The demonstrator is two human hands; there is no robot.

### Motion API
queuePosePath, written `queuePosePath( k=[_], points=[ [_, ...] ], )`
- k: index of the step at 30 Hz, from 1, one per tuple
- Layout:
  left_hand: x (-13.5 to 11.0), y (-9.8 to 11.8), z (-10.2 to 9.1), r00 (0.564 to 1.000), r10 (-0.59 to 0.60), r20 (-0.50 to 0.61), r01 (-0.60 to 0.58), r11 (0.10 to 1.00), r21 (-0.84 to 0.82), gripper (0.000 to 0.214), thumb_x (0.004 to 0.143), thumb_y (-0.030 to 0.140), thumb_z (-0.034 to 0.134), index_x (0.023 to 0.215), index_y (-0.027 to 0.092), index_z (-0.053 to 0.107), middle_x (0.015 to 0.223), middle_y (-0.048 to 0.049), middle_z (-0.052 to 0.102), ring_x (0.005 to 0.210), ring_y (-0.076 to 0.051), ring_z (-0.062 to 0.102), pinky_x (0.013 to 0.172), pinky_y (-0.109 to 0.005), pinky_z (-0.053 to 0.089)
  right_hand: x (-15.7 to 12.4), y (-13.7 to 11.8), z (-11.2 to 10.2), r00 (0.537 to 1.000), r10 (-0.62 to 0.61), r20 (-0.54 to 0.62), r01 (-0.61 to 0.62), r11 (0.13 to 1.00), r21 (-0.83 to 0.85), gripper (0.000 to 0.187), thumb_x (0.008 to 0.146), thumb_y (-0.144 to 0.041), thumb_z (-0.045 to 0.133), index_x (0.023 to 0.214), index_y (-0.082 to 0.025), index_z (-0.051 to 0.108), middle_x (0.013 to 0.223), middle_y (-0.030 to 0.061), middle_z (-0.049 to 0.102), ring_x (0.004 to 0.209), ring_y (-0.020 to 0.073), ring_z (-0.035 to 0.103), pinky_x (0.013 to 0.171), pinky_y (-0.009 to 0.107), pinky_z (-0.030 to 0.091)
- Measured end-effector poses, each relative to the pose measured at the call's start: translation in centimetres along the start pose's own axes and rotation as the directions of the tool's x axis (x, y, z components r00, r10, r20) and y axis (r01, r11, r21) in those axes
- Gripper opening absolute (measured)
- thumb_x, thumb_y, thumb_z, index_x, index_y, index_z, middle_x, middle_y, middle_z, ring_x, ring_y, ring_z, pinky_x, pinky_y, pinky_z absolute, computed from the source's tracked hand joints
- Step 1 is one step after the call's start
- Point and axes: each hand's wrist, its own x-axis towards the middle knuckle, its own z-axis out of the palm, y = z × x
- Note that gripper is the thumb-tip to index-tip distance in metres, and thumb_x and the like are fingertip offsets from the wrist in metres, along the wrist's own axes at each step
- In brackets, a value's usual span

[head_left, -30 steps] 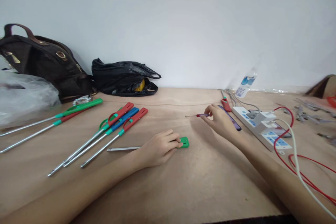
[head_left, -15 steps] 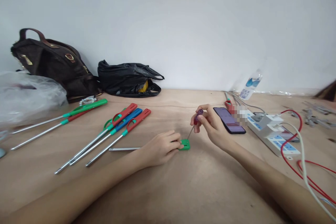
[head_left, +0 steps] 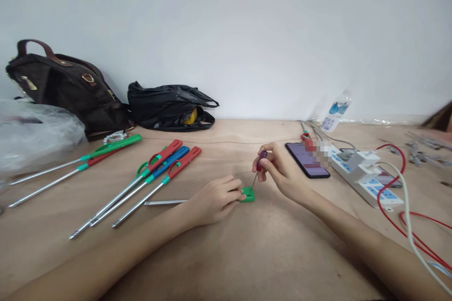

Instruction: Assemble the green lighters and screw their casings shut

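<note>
My left hand is closed over the handle of a green long-necked gas lighter, which lies flat on the table. The lighter's metal tube sticks out on the left, past my wrist; its middle is covered by the hand. A screwdriver with a purple-red handle is pinched between the fingers of my right hand. Its thin shaft slants down, and the tip meets the green handle near its end. Left of my hands lie red lighters and a blue lighter, side by side.
A green lighter, a dark bag, a clear plastic bag and a black plastic bag sit at left. To the right are a phone, a power strip, a red cable and a bottle.
My right hand and the screwdriver handle have shifted slightly left and down, with the shaft now more upright. The left hand keeps its hold. The whole view has shifted slightly.
</note>
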Motion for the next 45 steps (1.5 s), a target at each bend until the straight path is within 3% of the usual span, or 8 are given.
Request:
queuePosePath(
  k=[5, 10, 14, 21, 28, 33, 39, 45],
  points=[
    [-0.1, 0.0, 0.2, 1.000, -0.001, 0.001, 0.001, 1.000, -0.007, 0.023, 0.097, 0.014, 0.040, 0.095, 0.016, 0.063, 0.092, -0.0066, 0.059, 0.079, -0.017, 0.051, 0.068, -0.028, 0.044, -0.3, 0.1, -0.4, 0.994, -0.105, 0.004, 0.102, 0.953, -0.285, 0.018, 0.098, -0.035, 0.046, 0.109, -0.022, 0.044, 0.074, 0.0000, 0.062, 0.057, 0.0124, 0.058, 0.056, 0.026, 0.046],
    [-0.1, 0.1, 0.2, 1.000, -0.005, -0.010, 0.005, 1.000, -0.004, 0.024, 0.097, 0.013, 0.039, 0.096, 0.016, 0.063, 0.092, -0.0063, 0.061, 0.080, -0.018, 0.051, 0.068, -0.029, 0.044, -0.1, -0.6, -0.9, 0.946, -0.314, 0.082, 0.264, 0.595, -0.760, 0.023, 0.098, -0.033, 0.044, 0.080, -0.020, 0.050, 0.067, 0.0028, 0.058, 0.060, 0.0157, 0.054, 0.059, 0.028, 0.038],
    [0.0, 0.1, 0.1, 1.000, -0.015, 0.005, 0.015, 1.000, -0.010, 0.023, 0.096, 0.014, 0.040, 0.097, 0.016, 0.063, 0.094, -0.0068, 0.061, 0.081, -0.018, 0.053, 0.069, -0.029, 0.045, 0.9, -3.0, -1.1, 0.934, -0.171, 0.312, 0.356, 0.414, -0.838, 0.021, 0.095, -0.016, 0.034, 0.091, -0.016, 0.055, 0.084, 0.0085, 0.065, 0.076, 0.0197, 0.059, 0.066, 0.030, 0.039],
    [0.0, 0.2, 0.1, 1.000, 0.001, -0.002, -0.001, 1.000, 0.012, 0.023, 0.096, 0.013, 0.040, 0.093, 0.014, 0.063, 0.093, -0.0071, 0.061, 0.079, -0.018, 0.052, 0.067, -0.029, 0.044, 2.9, -5.6, -0.6, 0.923, 0.100, 0.371, 0.360, 0.112, -0.926, 0.027, 0.095, -0.034, 0.053, 0.075, -0.016, 0.060, 0.067, 0.0093, 0.066, 0.063, 0.0234, 0.061, 0.053, 0.031, 0.027],
    [-0.1, 0.1, 0.2, 1.000, -0.018, 0.007, 0.018, 1.000, 0.006, 0.021, 0.096, 0.014, 0.042, 0.097, 0.016, 0.063, 0.094, -0.0064, 0.060, 0.080, -0.017, 0.052, 0.069, -0.028, 0.044, 2.5, -6.1, -0.8, 0.918, 0.139, 0.371, 0.358, 0.109, -0.927, 0.010, 0.092, -0.016, 0.054, 0.086, -0.013, 0.061, 0.076, 0.0093, 0.068, 0.070, 0.0219, 0.061, 0.056, 0.030, 0.034],
    [-0.1, 0.2, 0.1, 1.000, -0.024, -0.002, 0.024, 1.000, 0.009, 0.022, 0.096, 0.013, 0.042, 0.096, 0.016, 0.063, 0.094, -0.0059, 0.060, 0.080, -0.017, 0.053, 0.068, -0.028, 0.044, 2.0, -5.5, -1.1, 0.911, 0.064, 0.407, 0.401, 0.090, -0.912, 0.025, 0.096, -0.027, 0.054, 0.074, -0.016, 0.059, 0.072, 0.0109, 0.067, 0.075, 0.0248, 0.061, 0.062, 0.033, 0.037],
    [0.0, 0.3, 0.0, 1.000, -0.015, 0.011, 0.015, 1.000, 0.011, 0.023, 0.097, 0.014, 0.042, 0.097, 0.016, 0.064, 0.093, -0.0069, 0.061, 0.080, -0.018, 0.053, 0.069, -0.029, 0.045, 1.5, -6.0, -0.7, 0.897, 0.045, 0.440, 0.420, 0.226, -0.879, 0.007, 0.091, -0.011, 0.051, 0.089, -0.013, 0.058, 0.079, 0.0071, 0.065, 0.072, 0.0205, 0.057, 0.062, 0.031, 0.038],
    [-0.1, 0.1, 0.2, 1.000, -0.014, -0.006, 0.014, 1.000, 0.014, 0.022, 0.096, 0.015, 0.042, 0.096, 0.017, 0.064, 0.095, -0.0066, 0.061, 0.081, -0.018, 0.053, 0.069, -0.029, 0.045, 1.9, -5.4, -0.5, 0.889, -0.033, 0.457, 0.457, 0.156, -0.876, 0.021, 0.096, -0.023, 0.048, 0.080, -0.015, 0.059, 0.082, 0.0118, 0.063, 0.080, 0.0252, 0.056, 0.066, 0.034, 0.039]
  ],
)
